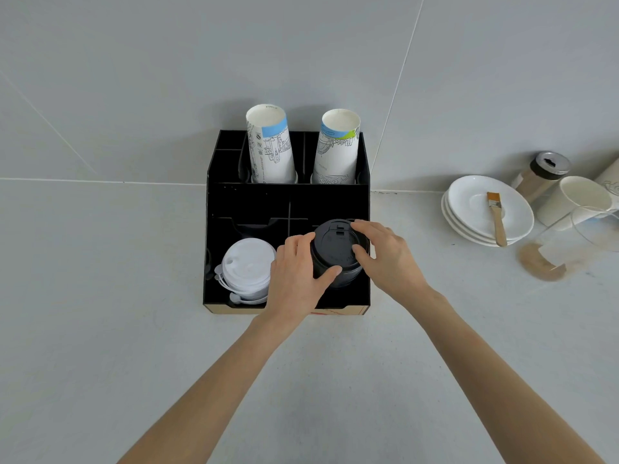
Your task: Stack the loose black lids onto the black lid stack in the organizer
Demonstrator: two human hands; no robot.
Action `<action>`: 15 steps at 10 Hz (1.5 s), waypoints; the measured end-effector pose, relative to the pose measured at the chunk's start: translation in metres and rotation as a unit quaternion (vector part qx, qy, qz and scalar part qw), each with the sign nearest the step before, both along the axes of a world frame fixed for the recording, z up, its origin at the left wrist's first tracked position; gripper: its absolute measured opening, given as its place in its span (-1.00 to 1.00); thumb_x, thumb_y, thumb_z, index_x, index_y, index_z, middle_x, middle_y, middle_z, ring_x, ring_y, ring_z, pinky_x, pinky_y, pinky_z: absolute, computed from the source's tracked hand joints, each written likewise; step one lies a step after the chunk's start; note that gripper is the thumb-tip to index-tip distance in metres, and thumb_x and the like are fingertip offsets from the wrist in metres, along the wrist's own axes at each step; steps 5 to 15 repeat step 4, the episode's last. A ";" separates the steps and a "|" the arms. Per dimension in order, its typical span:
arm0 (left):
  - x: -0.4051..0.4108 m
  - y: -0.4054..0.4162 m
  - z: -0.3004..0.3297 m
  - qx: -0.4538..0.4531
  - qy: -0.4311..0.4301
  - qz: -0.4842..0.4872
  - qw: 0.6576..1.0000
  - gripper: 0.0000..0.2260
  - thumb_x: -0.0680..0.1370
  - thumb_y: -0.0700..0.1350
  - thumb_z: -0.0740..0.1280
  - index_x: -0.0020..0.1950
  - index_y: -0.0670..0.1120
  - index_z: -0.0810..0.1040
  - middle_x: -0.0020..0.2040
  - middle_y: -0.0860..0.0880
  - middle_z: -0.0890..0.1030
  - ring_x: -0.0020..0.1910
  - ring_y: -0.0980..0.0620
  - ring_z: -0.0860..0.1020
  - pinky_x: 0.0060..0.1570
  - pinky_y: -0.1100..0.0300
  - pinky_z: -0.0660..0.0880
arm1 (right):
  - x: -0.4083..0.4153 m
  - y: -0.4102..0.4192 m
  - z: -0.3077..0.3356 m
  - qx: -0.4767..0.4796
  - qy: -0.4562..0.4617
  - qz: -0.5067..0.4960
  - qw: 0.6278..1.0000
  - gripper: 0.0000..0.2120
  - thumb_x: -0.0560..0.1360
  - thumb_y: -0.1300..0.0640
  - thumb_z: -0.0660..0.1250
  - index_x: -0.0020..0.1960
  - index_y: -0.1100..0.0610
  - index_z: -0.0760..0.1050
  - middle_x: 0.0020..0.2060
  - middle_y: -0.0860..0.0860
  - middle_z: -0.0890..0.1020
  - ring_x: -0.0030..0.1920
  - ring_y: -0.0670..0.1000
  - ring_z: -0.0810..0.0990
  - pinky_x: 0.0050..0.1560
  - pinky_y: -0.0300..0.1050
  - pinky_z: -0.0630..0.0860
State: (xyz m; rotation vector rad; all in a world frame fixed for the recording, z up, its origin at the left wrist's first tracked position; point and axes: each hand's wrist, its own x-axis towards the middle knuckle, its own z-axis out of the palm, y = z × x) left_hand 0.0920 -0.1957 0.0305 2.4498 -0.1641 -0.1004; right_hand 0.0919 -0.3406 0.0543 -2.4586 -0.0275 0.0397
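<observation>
- Head cam looks down at a black organizer pushed up against the wall on a pale grey counter.
- Black lid stack sits in the front right compartment, and both hands are on it.
- Left hand is wrapped round the stack's left side, thumb pressed on the front edge, so it's clamped on the stack.
- Right hand grips from the right, fingers over the back rim and thumb on the top lid.
- White lid stack is in the front left compartment, right beside the left hand.
- Two upside-down stacks of printed paper cups stand in the back row.
- Off to the right: a pile of white saucers with a small brush lying on top, a shaker jar, a white cup and a brown spill on the counter.
</observation>
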 end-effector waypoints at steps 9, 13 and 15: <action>0.011 0.022 0.021 0.023 0.045 -0.044 0.998 -0.43 0.50 0.03 0.26 0.42 -0.13 0.12 0.44 -0.14 0.25 0.40 -0.13 0.24 0.36 -0.06 0.27 | -0.006 0.004 0.013 -0.046 0.022 0.010 0.999 -0.55 0.52 0.13 0.19 0.37 0.15 0.20 0.43 0.09 0.27 0.42 0.10 0.18 0.41 0.03 0.18; 0.011 0.022 0.021 0.023 0.045 -0.044 0.998 -0.43 0.50 0.03 0.26 0.42 -0.13 0.12 0.44 -0.14 0.25 0.40 -0.13 0.24 0.36 -0.06 0.27 | -0.006 0.004 0.013 -0.046 0.022 0.010 0.999 -0.55 0.52 0.13 0.19 0.37 0.15 0.20 0.43 0.09 0.27 0.42 0.10 0.18 0.41 0.03 0.18; 0.011 0.022 0.021 0.023 0.045 -0.044 0.998 -0.43 0.50 0.03 0.26 0.42 -0.13 0.12 0.44 -0.14 0.25 0.40 -0.13 0.24 0.36 -0.06 0.27 | -0.006 0.004 0.013 -0.046 0.022 0.010 0.999 -0.55 0.52 0.13 0.19 0.37 0.15 0.20 0.43 0.09 0.27 0.42 0.10 0.18 0.41 0.03 0.18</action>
